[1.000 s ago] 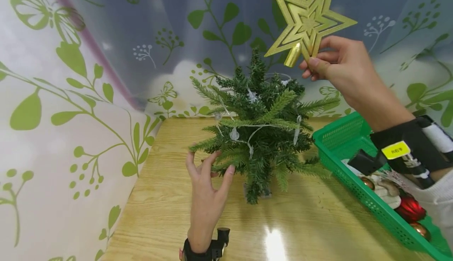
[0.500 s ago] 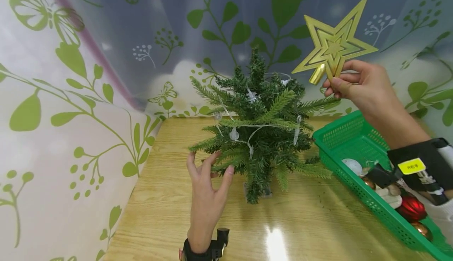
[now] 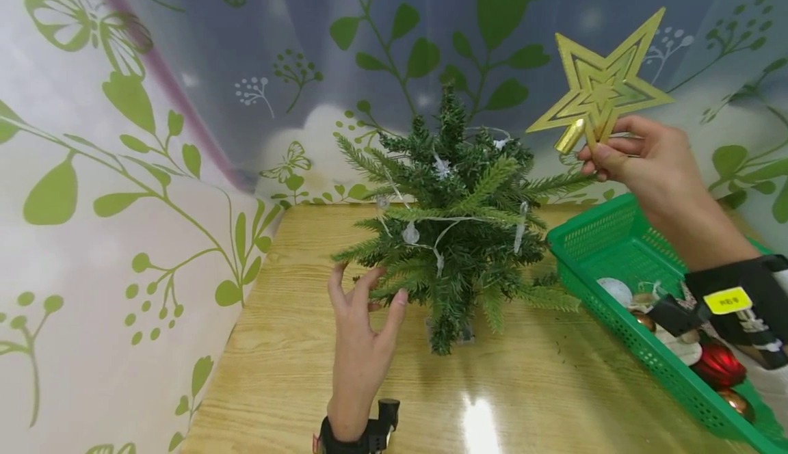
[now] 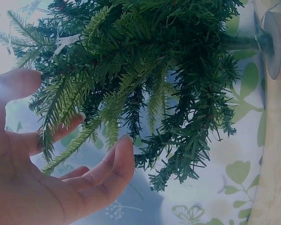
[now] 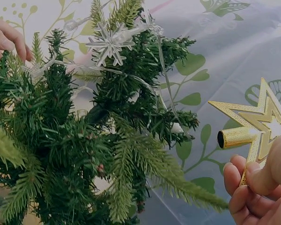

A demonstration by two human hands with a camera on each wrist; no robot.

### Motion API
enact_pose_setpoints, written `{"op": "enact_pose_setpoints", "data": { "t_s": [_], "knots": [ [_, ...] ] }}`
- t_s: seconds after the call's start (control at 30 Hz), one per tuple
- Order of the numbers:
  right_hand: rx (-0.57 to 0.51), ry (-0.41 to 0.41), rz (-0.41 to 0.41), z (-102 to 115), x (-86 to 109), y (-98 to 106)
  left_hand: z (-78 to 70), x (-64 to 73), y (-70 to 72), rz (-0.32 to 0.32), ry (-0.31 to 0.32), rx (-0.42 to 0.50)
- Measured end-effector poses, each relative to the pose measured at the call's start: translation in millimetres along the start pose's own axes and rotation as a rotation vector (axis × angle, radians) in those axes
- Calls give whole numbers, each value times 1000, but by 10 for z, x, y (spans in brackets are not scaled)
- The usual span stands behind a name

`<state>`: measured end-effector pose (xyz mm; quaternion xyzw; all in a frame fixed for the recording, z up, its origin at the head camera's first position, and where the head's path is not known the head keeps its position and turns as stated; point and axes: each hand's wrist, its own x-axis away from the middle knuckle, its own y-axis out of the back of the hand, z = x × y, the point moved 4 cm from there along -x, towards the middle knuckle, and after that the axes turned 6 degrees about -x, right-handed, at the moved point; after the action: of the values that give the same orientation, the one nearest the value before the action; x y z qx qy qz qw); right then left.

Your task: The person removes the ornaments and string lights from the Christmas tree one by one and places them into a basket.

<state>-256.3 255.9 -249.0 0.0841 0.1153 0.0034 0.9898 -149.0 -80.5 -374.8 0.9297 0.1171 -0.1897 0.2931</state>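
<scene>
- Head view: I have the glittery gold plastic-looking star point(image 3: 605, 90) in the right grip point(image 3: 652, 160), up and to the right of the small dark-green artificial fir tree point(image 3: 458, 232), apart from it. Thumb and fingers pinch one lower point, presumably because that leaves the shiny gold tube point(image 3: 570, 137) beside it uncovered.
- Same view: the left grip point(image 3: 363, 331) is loosely spread at the tree's lower left branches, perhaps to steady it on the pale wooden desk point(image 3: 277, 372). The green perforated plastic basket point(image 3: 575, 279) sits at right, close to hand, I judge, with a ribbed red bauble point(image 3: 719, 365) inside.
- Left wrist view: light-green needle tips lie between thumb and fingers; the grip isn't clenched, and I cannot tell whether it bears any weight.
- Right wrist view: the pinch is at the star's lower point, so most of the star stands beyond the fingertips. The tube's hollow mouth faces the tree across a gap, and a clear snowflake-shaped light point(image 5: 111, 44) hangs among the branches.
</scene>
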Motion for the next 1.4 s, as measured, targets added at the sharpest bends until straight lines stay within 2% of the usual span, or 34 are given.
{"op": "enact_pose_setpoints", "data": {
  "t_s": [0.13,0.3,0.4,0.53,0.8,0.93,1.17,1.23,1.33,1.4],
  "knots": [
    [-73,1,-16,-57,29,82,8,6,-9,4,8,15],
    [-13,-6,-71,-157,90,233,19,16,-21,14,17,40],
    [-22,-8,-112,-229,130,337,23,20,-23,23,26,43],
    [-61,-13,-123,-348,200,458,27,16,-26,36,24,38],
    [155,-79,-129,-689,336,635,36,21,-38,49,21,36],
    [165,-119,-134,-850,399,701,40,31,-37,43,23,36],
    [38,-186,-144,-1047,488,799,54,41,-38,39,42,31],
    [37,-205,-148,-1105,513,830,58,44,-38,39,47,29],
    [90,-241,-145,-1209,555,876,62,48,-38,40,48,24],
    [177,-259,-129,-1290,584,905,65,51,-41,40,48,21]
  ]
}}
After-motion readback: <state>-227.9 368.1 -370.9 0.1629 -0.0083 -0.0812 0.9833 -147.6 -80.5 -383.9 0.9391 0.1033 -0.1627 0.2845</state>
